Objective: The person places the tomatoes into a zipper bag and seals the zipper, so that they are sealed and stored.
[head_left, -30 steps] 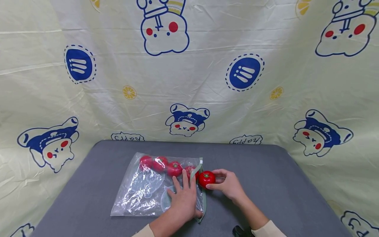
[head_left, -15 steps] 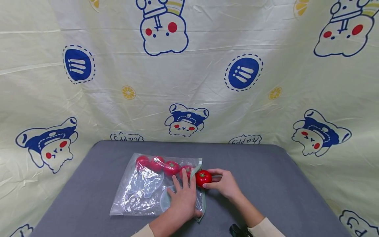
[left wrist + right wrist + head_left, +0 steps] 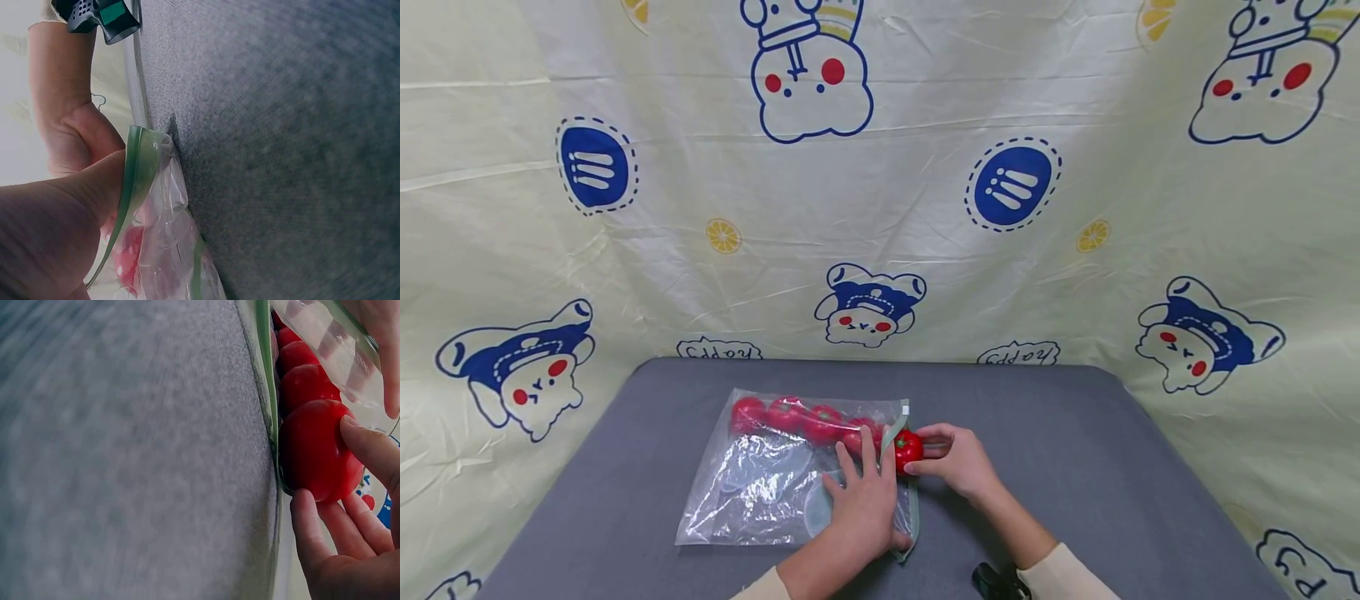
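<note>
A clear zip bag (image 3: 752, 508) with a green-edged mouth lies on its side, several red tomatoes (image 3: 786, 414) lined up inside along its far edge. At the mouth, my right hand (image 3: 958, 458) holds another tomato (image 3: 909, 447) between thumb and fingertips. In the right wrist view this tomato (image 3: 319, 450) sits within the green rim, right behind the others. My left hand (image 3: 865, 504) is spread over the bag beside the mouth, fingers straight on the film and thumb at the green edge (image 3: 130, 181). The upper film stands raised from the lower one.
A grey cloth-covered table (image 3: 1060, 475) lies under everything. Behind it hangs a pale curtain (image 3: 925, 100) printed with cartoon figures. A black device (image 3: 996, 581) is by my right sleeve.
My right hand has moved left, pushing its tomato into the bag's mouth. The row of tomatoes inside has slid left along the bag. My left hand has stayed in place.
</note>
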Available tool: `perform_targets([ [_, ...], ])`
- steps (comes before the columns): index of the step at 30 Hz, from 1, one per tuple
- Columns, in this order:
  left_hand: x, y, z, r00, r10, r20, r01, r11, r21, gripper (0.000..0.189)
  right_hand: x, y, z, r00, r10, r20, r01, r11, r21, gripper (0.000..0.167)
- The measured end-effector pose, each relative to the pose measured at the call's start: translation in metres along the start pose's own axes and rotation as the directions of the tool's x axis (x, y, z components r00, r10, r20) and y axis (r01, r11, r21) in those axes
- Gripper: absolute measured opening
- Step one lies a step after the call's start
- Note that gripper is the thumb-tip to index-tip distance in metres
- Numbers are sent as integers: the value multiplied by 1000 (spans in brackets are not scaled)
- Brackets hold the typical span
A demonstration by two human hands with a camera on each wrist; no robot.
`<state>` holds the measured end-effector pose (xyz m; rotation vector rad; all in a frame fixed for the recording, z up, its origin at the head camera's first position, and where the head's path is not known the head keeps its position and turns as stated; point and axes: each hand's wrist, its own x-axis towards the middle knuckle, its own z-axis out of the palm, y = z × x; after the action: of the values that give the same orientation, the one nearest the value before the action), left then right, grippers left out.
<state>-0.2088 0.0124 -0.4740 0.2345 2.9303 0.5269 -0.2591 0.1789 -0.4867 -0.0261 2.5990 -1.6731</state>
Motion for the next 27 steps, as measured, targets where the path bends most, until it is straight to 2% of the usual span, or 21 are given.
perform_targets([
  [6, -2, 0, -3, 1000, 13, 8, -13, 1000, -2, 122, 1, 1, 1, 999, -18, 39, 17, 1000, 26, 52],
  [12, -2, 1, -3, 1000, 14, 17, -14, 1000, 2, 121, 2, 1, 2, 999, -24, 48, 23, 1000, 11, 51],
  [20, -1, 2, -1, 1000, 7, -6, -7, 1000, 26, 123, 2, 1, 1, 997, 1, 71, -6, 998, 63, 50],
  [27, -2, 4, 1, 999, 8, -33, -6, 997, 71, 124, 3, 6, 0, 991, -5, 132, -7, 996, 93, 49],
])
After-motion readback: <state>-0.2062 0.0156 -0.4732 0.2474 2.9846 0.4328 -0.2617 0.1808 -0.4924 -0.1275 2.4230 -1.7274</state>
